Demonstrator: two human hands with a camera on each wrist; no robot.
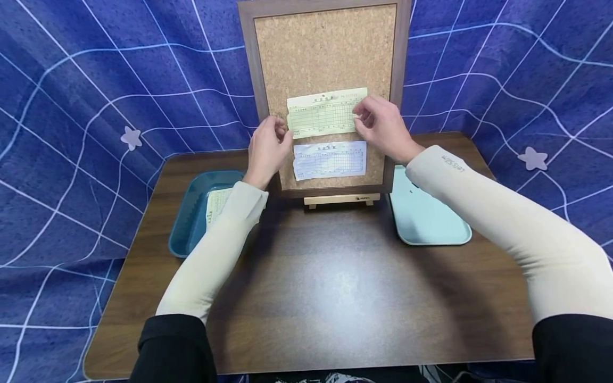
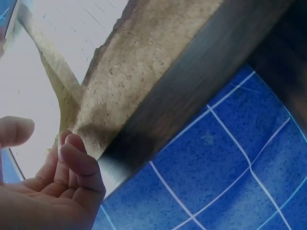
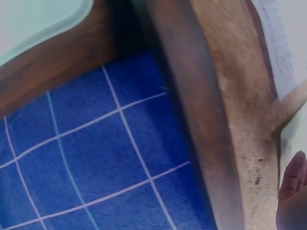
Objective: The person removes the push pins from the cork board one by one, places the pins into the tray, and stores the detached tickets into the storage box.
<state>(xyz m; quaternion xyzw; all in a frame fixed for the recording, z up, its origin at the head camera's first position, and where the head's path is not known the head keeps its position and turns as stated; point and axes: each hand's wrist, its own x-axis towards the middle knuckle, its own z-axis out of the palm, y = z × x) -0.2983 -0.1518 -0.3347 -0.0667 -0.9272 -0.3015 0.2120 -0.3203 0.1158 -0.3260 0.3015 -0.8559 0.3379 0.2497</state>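
A pale green printed slip (image 1: 327, 113) is on the cork board (image 1: 330, 48), above a bluish printed slip (image 1: 330, 160). Small pins show near the tops of both. My left hand (image 1: 269, 146) is at the green slip's left edge. In the left wrist view its thumb (image 2: 17, 130) stands apart from the bent fingers (image 2: 79, 158), and the fingertips are right by the paper's lifted edge. At the opposite edge is my right hand (image 1: 380, 125), with thumb and forefinger close around the paper's border. Only part of that hand (image 3: 293, 191) appears in the right wrist view; I cannot tell whether it pinches the paper.
The board's brown wooden frame (image 1: 401, 64) rests on a small wooden stand (image 1: 341, 200) on the desk (image 1: 345, 303). At left, a teal bin (image 1: 184, 234) holds another green slip (image 1: 217, 205). A mint tray (image 1: 431, 229) with tiny dark items lies right, partly under my forearm.
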